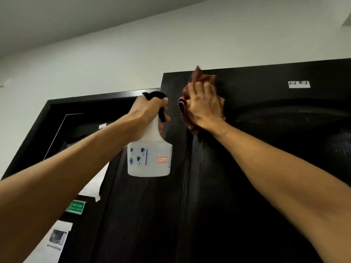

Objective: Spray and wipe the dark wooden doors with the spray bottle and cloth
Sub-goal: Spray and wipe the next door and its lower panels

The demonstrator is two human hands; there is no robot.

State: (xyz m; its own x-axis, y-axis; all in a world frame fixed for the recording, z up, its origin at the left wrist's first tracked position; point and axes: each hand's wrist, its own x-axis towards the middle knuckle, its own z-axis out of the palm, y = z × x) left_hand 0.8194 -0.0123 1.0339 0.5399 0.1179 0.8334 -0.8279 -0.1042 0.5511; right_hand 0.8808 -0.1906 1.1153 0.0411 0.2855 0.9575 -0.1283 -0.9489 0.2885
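White wall (95, 63) and ceiling fill the upper part of the view, above two dark wooden doors. The nearer door (266, 149) takes up the right and centre; the second door (57, 120) sits further back on the left inside its dark frame.

The spray bottle (150, 158) is held up in front of the nearer door's left edge, upright, well off any surface. Its body is translucent white with blue printed symbols and a small red-bordered sticker (161, 159); how much liquid it holds cannot be told through the plastic. The left hand (146, 112) is wrapped round the bottle's neck under the black trigger head (154, 94), with fingers curled in front at the trigger.

The right hand (203, 105) lies flat with its fingers stretched upward, pressing a reddish-brown cloth (199, 76) against the nearer door close to its top edge. The cloth bunches out above the fingertips and below the wrist.

A white handwritten label (299, 84) is stuck to the nearer door to the right of the cloth. On the second door are a green sign (76, 206) and white paper sheets (55, 242), partly hidden behind the left forearm.
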